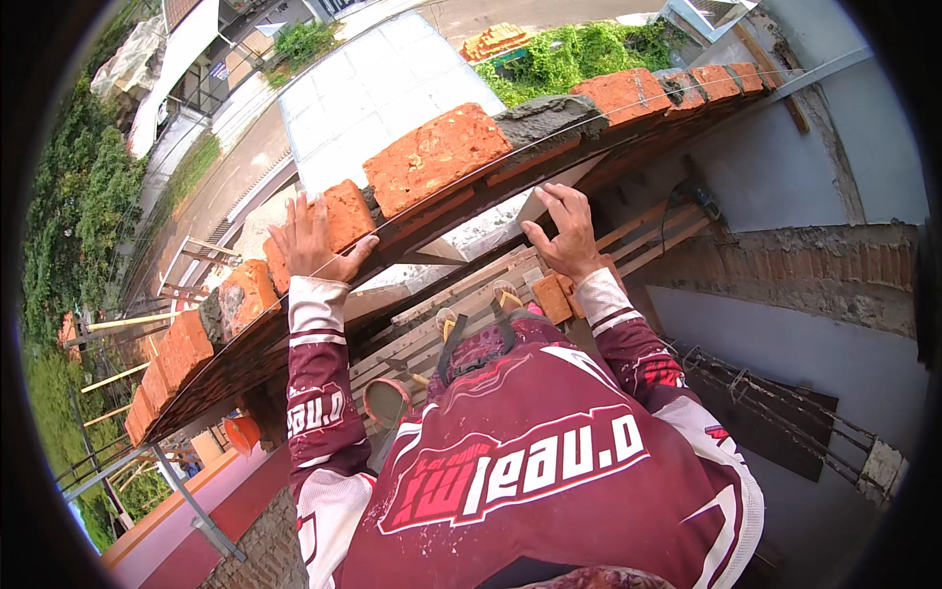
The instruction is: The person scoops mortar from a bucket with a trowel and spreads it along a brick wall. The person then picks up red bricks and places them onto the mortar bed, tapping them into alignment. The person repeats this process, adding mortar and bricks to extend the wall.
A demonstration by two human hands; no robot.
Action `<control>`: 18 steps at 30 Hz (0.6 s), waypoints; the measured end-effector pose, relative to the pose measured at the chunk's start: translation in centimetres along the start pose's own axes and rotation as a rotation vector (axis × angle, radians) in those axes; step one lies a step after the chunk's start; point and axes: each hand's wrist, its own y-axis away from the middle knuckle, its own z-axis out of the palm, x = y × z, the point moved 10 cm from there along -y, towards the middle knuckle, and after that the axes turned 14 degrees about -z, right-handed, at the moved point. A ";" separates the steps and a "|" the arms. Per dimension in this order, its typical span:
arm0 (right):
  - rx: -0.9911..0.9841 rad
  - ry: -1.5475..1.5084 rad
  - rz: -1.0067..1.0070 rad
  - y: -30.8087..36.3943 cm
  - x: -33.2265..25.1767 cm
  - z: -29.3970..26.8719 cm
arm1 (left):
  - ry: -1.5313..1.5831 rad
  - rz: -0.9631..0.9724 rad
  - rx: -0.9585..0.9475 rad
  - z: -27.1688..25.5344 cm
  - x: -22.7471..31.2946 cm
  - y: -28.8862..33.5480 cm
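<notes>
Our left hand (318, 245) splays against a brick (349, 213) left of centre; our empty right hand (569, 236) curls half-open above centre.

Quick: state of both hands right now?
Left hand: open, spread at an orange brick, not gripping it.
Right hand: open, loosely curled, nothing visible in it.

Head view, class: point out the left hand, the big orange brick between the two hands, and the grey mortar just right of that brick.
Left hand (319, 245), head view: back of the hand.
Big orange brick (437, 159), head view: its broad face.
Grey mortar (549, 120), head view: its upper surface.
</notes>
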 end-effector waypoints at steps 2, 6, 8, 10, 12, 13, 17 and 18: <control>-0.116 -0.045 0.234 8.9 1.8 2.9 | 0.100 0.148 0.081 -0.4 3.0 -0.2; -0.767 -0.033 1.024 34.4 4.8 7.0 | 0.102 0.226 0.034 1.9 7.0 -1.2; -1.268 -0.021 1.353 46.7 2.8 5.4 | 0.079 0.210 -0.034 3.2 7.6 -1.8; -1.305 -0.014 1.394 52.1 0.6 3.6 | 0.083 0.208 0.007 3.1 7.8 -1.8; -0.974 -0.095 1.427 53.3 -0.5 1.9 | 0.085 0.202 0.011 3.2 7.8 -1.7; -0.824 -0.086 1.489 53.7 -0.9 0.8 | 0.084 0.203 0.010 3.3 7.9 -1.6; -0.733 -0.096 1.421 50.8 -1.7 1.9 | 0.101 0.210 0.038 2.8 8.2 -1.6; -0.711 -0.118 1.401 49.4 -1.5 2.8 | 0.090 0.209 0.035 2.8 8.2 -1.6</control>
